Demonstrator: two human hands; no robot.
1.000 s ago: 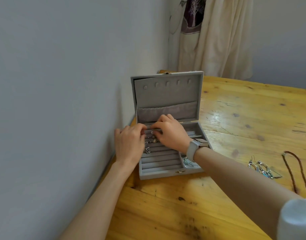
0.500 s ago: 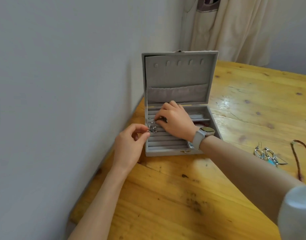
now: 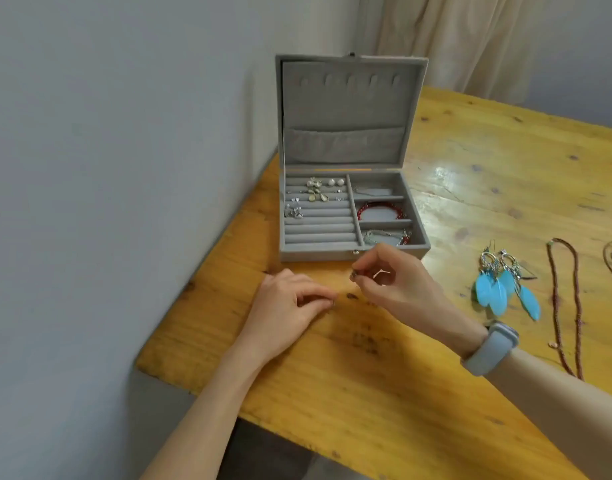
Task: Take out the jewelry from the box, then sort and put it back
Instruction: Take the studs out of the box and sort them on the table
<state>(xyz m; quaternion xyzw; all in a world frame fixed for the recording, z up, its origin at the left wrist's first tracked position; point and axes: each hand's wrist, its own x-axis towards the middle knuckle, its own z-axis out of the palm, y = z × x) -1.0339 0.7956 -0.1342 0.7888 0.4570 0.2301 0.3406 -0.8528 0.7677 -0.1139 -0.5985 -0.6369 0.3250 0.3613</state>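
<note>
My right hand (image 3: pixel 398 285) pinching a small silver earring (image 3: pixel 353 275) before the open grey velvet jewelry box (image 3: pixel 353 251) by the yellow wooden tabletop's (image 3: pixel 332 393) left edge, my left hand (image 3: pixel 287 306) resting there, fingertips pinched together, contents unclear.

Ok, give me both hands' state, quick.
Left hand: fingers curled on the table, maybe pinching something tiny; cannot tell.
Right hand: pinching a small metal piece.
</note>
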